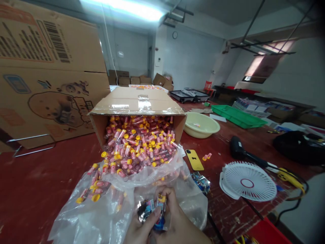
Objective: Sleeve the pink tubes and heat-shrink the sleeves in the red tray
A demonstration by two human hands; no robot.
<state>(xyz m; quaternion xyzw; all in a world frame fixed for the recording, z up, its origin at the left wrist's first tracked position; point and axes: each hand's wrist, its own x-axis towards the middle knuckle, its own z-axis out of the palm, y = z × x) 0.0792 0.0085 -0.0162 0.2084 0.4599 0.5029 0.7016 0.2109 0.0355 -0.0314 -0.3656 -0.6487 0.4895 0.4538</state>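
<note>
Both hands meet low in the middle of the head view, over a crumpled clear plastic bag [73, 222]. My right hand [179, 218] is closed around a small clear tube [161, 203] with a yellow top, its fingers curled at the upper end. Below, a blue printed wrapper [159, 223] lies against or around the tube; I cannot tell which. My left hand [142, 228] pinches shiny dark printed wrappers [146, 210], its thumb also touching the tube. Just beyond, a tipped cardboard box [137, 101] spills many pink tubes with yellow caps [142, 145] onto the bag.
To the right are a yellow phone [195, 160], loose printed wrappers [201, 182], a cream basin [201, 125], a white fan [248, 183], a black hair dryer-like tool [238, 149] and a green tray [238, 116]. A large carton [50, 78] stands left.
</note>
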